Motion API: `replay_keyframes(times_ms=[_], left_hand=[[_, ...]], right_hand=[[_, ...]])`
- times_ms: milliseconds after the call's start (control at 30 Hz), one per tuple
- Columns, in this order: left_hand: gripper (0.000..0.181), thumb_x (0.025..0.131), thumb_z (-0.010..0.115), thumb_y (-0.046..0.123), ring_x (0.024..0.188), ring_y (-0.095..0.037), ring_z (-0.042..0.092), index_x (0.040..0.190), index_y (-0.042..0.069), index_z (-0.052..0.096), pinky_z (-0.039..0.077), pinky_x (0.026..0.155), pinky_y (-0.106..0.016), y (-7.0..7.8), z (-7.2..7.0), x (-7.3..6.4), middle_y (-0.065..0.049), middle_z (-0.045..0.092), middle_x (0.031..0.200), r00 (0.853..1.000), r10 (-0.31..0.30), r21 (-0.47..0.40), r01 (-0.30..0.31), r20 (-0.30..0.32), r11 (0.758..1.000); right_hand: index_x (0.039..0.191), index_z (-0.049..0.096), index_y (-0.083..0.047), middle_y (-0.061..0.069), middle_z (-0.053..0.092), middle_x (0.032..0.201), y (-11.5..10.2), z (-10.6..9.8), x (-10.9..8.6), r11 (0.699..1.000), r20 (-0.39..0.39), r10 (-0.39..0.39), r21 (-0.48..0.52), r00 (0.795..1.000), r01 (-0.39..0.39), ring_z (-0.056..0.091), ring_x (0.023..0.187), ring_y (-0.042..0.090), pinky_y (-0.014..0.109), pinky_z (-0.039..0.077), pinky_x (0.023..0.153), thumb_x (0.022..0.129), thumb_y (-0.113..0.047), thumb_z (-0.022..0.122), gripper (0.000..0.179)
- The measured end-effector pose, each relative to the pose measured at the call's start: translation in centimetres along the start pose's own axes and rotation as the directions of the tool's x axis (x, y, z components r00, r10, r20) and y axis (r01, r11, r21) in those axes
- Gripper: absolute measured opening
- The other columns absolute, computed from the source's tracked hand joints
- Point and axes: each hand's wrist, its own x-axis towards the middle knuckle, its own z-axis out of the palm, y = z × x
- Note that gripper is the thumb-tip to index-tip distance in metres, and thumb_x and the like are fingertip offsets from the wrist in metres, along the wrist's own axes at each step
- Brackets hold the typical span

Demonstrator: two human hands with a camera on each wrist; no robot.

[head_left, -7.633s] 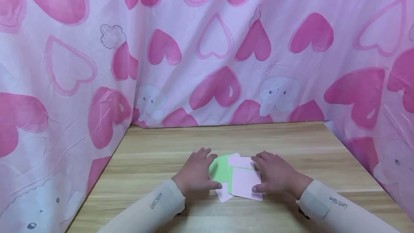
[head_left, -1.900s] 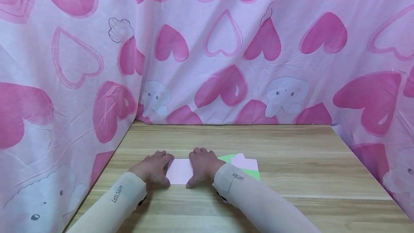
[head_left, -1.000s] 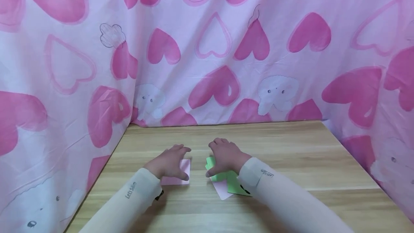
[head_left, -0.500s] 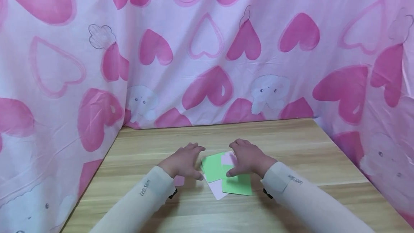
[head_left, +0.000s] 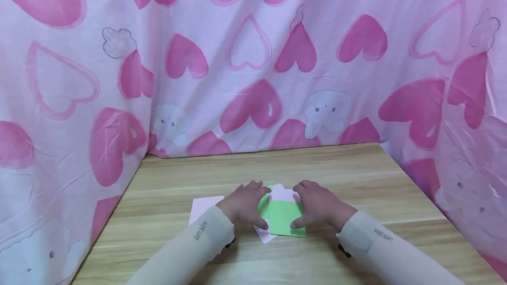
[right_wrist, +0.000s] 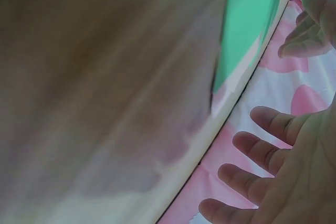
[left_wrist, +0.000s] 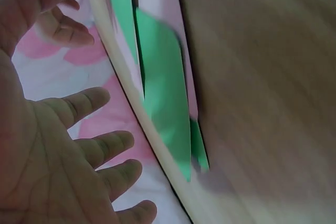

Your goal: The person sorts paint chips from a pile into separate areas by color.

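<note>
You have one pink card [head_left: 203, 207] lying apart in the lower part of the head view, left of centre, partly covered by your left sleeve [head_left: 214, 232]. That looks like the only piece set aside so far, so you seem to be at an early stage of the work.

What is left is the loose pile at the lower centre, lying on the wooden table [head_left: 336, 166]. Its front green card [head_left: 287, 219] lies over the others, with pink paper [head_left: 287, 195] showing above it, a second green card [head_left: 263, 206] at its left and a pink corner [head_left: 264, 234] sticking out at the lower left. The overlaps hide how many cards remain.

Your left hand [head_left: 244, 205] hovers over the left side of the pile, its fingers spread and loose, grasping nothing. Your right hand [head_left: 320, 206] is at the pile's right side, fingers likewise parted and released, with the thumb over or beside the front green card's right edge; you cannot tell from here whether it touches. Both wrist views show your fingers clear of any card, so no card appears to be picked up yet.
</note>
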Motion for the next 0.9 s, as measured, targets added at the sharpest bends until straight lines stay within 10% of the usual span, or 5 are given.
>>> replay_keyframes(times_ms=[900], left_hand=[[0.098, 0.065, 0.093, 0.052, 0.158, -0.033, 0.032, 0.147, 0.016, 0.054, 0.027, 0.127, -0.06, 1.8, 2.3, 1.3, -0.006, 0.045, 0.164, 0.999, 0.024, 0.102, -0.026, 0.026, 0.994]], right_hand=[[0.141, 0.058, -0.008, 0.008, 0.056, 0.145, 0.9, 1.7, -1.1, 1.0, 0.102, 0.008, 0.017, 0.995, -0.01, 0.053, 0.132, 0.027, 0.049, 0.045, 0.115, 0.056, -0.065, 0.096, 0.11]])
